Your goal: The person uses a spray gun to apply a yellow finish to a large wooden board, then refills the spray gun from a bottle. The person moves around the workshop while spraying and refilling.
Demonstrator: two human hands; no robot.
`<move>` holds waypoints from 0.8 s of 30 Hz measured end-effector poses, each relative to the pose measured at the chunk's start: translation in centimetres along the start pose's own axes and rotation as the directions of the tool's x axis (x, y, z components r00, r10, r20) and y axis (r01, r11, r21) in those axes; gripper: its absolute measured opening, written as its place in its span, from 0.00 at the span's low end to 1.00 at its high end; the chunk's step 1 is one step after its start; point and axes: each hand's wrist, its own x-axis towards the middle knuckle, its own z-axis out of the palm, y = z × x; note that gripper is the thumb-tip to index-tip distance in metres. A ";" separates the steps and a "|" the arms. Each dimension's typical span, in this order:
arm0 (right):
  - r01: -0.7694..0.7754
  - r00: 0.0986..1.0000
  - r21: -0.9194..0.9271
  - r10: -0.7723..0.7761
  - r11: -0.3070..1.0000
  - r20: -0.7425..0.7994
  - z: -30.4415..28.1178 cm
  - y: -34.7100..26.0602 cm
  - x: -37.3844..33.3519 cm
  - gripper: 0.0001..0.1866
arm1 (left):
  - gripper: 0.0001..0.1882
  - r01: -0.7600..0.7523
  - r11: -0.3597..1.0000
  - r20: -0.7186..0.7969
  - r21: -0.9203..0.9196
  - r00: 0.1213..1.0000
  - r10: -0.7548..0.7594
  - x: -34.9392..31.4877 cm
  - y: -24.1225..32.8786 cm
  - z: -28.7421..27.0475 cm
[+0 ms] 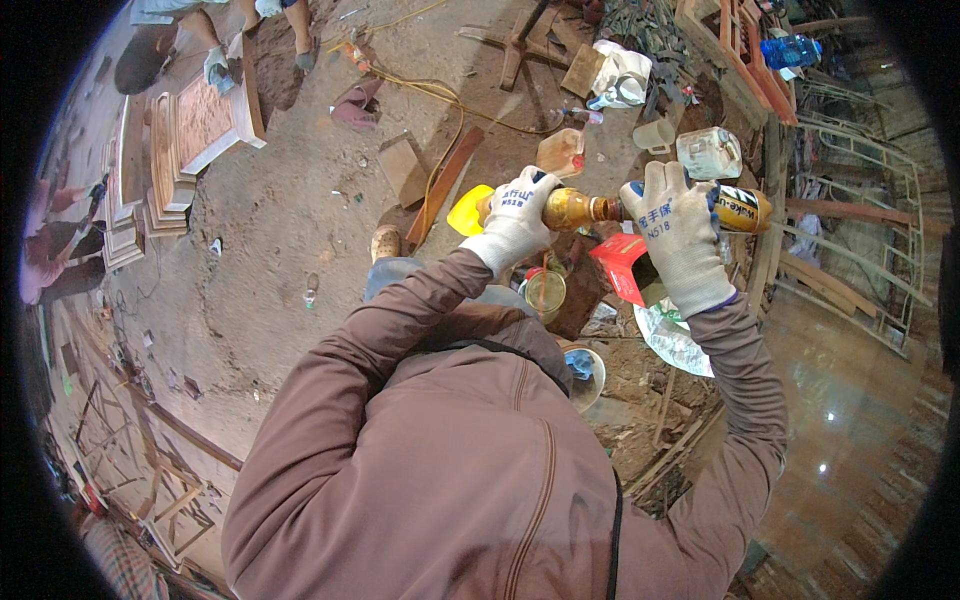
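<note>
My left hand [512, 220], in a white work glove, is closed around an amber bottle [572, 209] lying nearly level, with a bright yellow end [468, 210] sticking out left of the glove. Its narrow neck points right. My right hand [680, 238], gloved the same way, grips a second bottle [745, 209] with a yellow and black label, also close to level. The two bottles lie in line; my right fingers hide whether their mouths touch. Just below the necks is a folded red piece [622, 266], and a round open tin [545, 291] sits lower down.
Beyond my hands stand a jug with an orange-tinted body [561, 153], a clear plastic container [708, 154] and a mug [655, 136]. A white bucket [597, 385] holds blue cloth. Yellow cord [440, 92] crosses the ground. People work near stacked wooden panels [205, 125] at far left.
</note>
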 end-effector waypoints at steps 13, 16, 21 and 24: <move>-0.013 0.995 -0.287 0.042 0.958 0.095 -2.0 0.2 1.4 0.12 | 0.31 -0.024 0.992 -0.089 -0.124 0.996 0.013 0.4 2.4 -0.4; -0.048 0.995 -0.338 0.075 0.940 0.069 -2.0 1.3 1.3 0.13 | 0.31 -0.021 0.992 -0.085 -0.126 0.996 0.010 1.7 3.4 0.1; -0.034 0.994 -0.415 0.075 0.909 0.083 -4.2 1.5 2.0 0.14 | 0.32 -0.067 0.989 -0.161 -0.134 0.986 0.045 2.2 3.5 0.1; -0.010 0.993 -0.455 0.061 0.890 0.098 -4.6 2.5 2.0 0.14 | 0.30 -0.105 0.979 -0.176 -0.176 0.982 0.074 2.5 4.8 -0.6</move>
